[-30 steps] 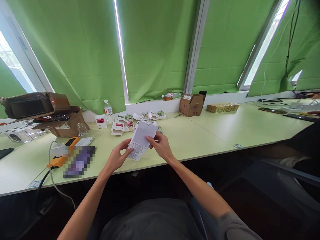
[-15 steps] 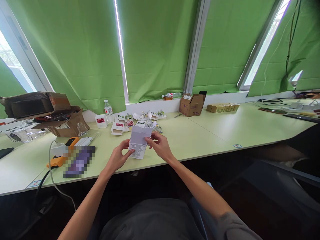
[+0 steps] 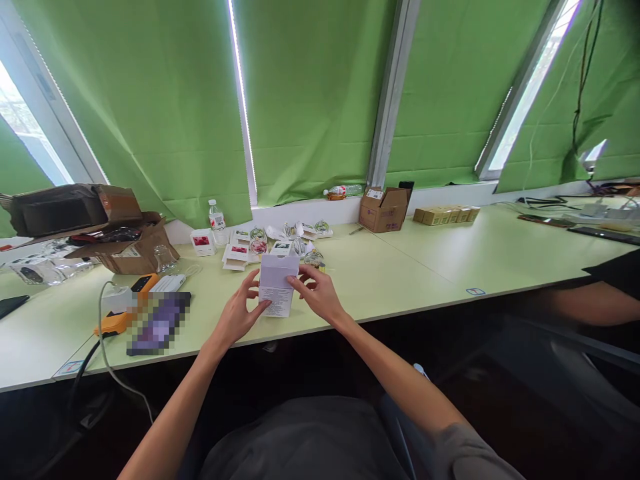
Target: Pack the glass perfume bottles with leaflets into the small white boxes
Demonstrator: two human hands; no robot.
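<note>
Between my hands is a small white carton [image 3: 277,297] with fine print on its lower front and a plain flap at the top. My left hand [image 3: 242,308] grips its left side, thumb across the printed face. My right hand [image 3: 317,291] pinches its upper right edge by the flap, fingers behind the carton. Just beyond lie several small white boxes with picture labels, one a flat box with a red picture [image 3: 236,256]. Round clear packs [image 3: 259,245] lie among them. Whether the held carton has anything inside is hidden.
At left are a phone [image 3: 159,325], an orange device [image 3: 116,325], cables and torn cardboard boxes [image 3: 125,257]. A water bottle [image 3: 217,223] stands behind. Further right are a brown carton [image 3: 384,210] and a row of small yellowish boxes [image 3: 445,215]. A person's arm [image 3: 590,303] shows at far right.
The carton has shifted slightly left and stands a little more upright, with both hands still on it. At far right, another person's arm has come into view below the table edge.
</note>
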